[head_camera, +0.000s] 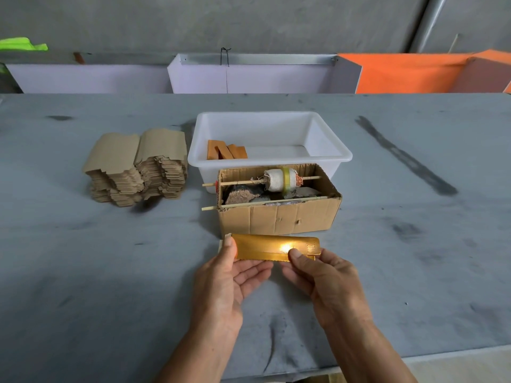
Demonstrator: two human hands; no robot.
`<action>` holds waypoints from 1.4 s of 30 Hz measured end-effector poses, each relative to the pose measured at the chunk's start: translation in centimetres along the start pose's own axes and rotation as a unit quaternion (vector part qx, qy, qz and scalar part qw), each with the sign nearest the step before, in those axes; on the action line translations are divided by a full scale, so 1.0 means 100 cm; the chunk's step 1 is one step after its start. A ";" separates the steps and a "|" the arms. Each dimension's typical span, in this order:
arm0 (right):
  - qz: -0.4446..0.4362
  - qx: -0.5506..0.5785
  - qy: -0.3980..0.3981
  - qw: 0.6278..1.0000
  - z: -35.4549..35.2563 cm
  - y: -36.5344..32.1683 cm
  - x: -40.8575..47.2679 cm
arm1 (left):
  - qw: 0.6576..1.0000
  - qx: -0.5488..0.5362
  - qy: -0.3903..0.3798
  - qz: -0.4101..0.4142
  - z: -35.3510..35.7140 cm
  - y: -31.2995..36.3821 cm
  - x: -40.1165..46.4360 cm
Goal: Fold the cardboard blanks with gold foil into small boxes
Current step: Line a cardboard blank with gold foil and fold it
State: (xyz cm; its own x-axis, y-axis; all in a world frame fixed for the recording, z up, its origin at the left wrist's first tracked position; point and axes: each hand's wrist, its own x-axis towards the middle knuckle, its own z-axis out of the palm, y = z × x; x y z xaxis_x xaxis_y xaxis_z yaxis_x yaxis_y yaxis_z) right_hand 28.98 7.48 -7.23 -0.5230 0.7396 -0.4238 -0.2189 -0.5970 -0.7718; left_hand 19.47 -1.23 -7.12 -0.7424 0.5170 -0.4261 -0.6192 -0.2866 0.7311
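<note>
Two bare forearms enter from the lower edge. No sleeves, gloves, rings, watch or bands visible on either. Left hand (225,283) and right hand (325,280): short, unpainted nails. Nothing worn is in view.

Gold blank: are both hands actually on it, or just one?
Touching, both. Head view: the left hand pinches the left end of the gold blank with its thumb on top; the right hand pinches the right end likewise.
</note>
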 end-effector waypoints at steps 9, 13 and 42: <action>-0.037 -0.041 0.026 0.998 0.004 -0.001 0.001 | 0.997 0.081 -0.009 0.017 0.000 -0.008 0.001; -0.030 -0.040 0.012 0.999 0.004 -0.002 0.001 | 0.997 0.072 -0.008 -0.001 0.001 -0.004 0.003; -0.053 -0.055 0.015 0.997 0.013 -0.006 0.001 | 0.998 0.063 -0.027 0.005 0.000 -0.001 0.004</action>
State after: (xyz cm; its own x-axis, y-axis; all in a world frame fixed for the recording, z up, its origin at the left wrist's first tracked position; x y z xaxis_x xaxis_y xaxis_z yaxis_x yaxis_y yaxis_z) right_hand 27.98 7.45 -6.20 -0.4768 0.8064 -0.3498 -0.1784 -0.4784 -0.8598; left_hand 19.23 -1.02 -7.34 -0.7314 0.5581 -0.3919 -0.5722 -0.1897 0.7978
